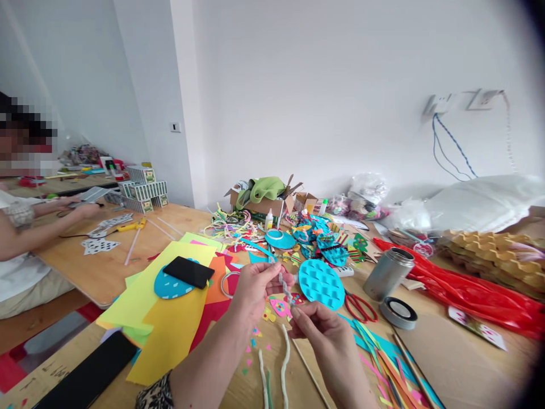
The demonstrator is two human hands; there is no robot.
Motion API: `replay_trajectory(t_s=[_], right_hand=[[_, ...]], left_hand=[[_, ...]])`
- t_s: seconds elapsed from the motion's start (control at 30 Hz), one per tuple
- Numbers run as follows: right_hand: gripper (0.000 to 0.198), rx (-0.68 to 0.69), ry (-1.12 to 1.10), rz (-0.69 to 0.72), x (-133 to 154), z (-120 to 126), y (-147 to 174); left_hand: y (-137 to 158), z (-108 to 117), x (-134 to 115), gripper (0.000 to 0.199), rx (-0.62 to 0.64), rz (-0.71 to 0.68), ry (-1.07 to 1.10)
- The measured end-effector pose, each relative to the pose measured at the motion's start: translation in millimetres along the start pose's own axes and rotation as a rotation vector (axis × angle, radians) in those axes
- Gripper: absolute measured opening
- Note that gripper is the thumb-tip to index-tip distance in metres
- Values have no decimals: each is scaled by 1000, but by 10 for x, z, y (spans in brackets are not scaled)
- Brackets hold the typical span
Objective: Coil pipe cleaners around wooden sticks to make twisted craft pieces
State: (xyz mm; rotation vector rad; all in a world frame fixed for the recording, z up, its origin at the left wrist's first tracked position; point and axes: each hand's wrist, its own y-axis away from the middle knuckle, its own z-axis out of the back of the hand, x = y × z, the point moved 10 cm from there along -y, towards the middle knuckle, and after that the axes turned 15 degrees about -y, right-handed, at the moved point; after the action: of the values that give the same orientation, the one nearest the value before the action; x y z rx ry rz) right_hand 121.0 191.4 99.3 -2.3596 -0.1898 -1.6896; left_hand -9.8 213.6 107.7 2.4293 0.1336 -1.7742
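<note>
Head view: left hand (pixel 255 284), right hand (pixel 321 329) pinching twisted cord (pixel 285 288), left of scissors (pixel 361 307); slackened grip could unravel twist; cup (pixel 389 274), right of scissors, might tip if bumped.

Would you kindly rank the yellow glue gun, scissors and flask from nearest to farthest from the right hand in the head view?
1. Scissors: just right of the right hand.
2. Flask: farther right, beyond the scissors.
3. Yellow glue gun: far left.
</note>
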Motion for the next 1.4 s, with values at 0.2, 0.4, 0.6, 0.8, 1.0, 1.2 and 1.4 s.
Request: replay_trajectory(t_s=[0.2,0.4,0.6,0.8,1.0,1.2,1.4], right_hand=[[30,-13,-137,-49,-16,35,-13],[30,-38,-179,-62,-11,67,-31],[34,-17,-143,-126,-99,30,-38],[37,-14,57,-23,126,191,-99],[29,-34,94,80,415,311,-102],[34,87,252,-5,359,210,-105],[36,87,353,-9,337,237,-99]], left_hand=[[45,-186,-6,29,160,23,-23],[32,-144,-66,26,123,-30,22],[21,-77,-133,25,72,-109,-50],[82,-138,-186,22,77,-142,-229],[210,-416,-13,25,264,-102,-516],[278,-541,113,36,328,-68,-684],[291,-557,135,36,350,-62,-725]])
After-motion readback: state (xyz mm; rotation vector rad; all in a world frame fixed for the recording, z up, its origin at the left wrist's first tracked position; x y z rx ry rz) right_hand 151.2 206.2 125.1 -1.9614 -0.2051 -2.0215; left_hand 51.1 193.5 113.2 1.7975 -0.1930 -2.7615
